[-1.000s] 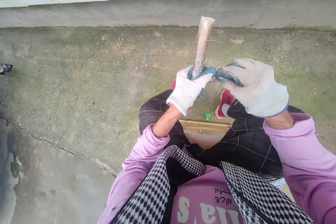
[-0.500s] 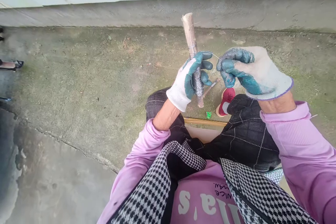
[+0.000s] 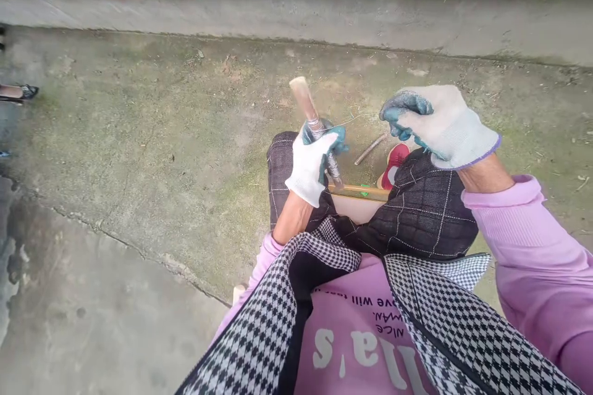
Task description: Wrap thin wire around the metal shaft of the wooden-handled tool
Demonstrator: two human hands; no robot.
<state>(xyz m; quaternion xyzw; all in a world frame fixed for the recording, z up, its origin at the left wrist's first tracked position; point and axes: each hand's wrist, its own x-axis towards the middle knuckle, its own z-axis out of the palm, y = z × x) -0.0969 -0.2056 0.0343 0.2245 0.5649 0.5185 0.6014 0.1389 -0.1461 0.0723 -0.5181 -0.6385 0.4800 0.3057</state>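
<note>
At the stick's lower half: left hand closed round it in a full fist, gloved, thumb side up. The stick tilts, top end leaning up and to the left and standing free above the fist, bottom end poking out just below the fist. Wire is coiled round the stick directly above the fist, and more turns show below it.

Right of the stick, well apart: right hand, gloved, fingers curled shut in a pinch with the fingertips pointing back at the stick. A fine strand of the wire leaves the coil and runs right towards this hand. Its last stretch is too thin to trace, so I cannot tell if the pinch holds it.

Below the stick: left knee directly under the fist, and the seat edge just beside the stick's bottom end. Below and right of the stick: right knee under the right wrist, a red shoe and a twig on the ground between the two hands.

Open room: bare concrete ground spreads left of the stick and beyond its top end. The gap between the hands is open air except for the strand. The far limit beyond the stick is a raised curb running the full width. Far left of the stick a crack crosses the ground, and another person's shoe sits at the frame edge.
</note>
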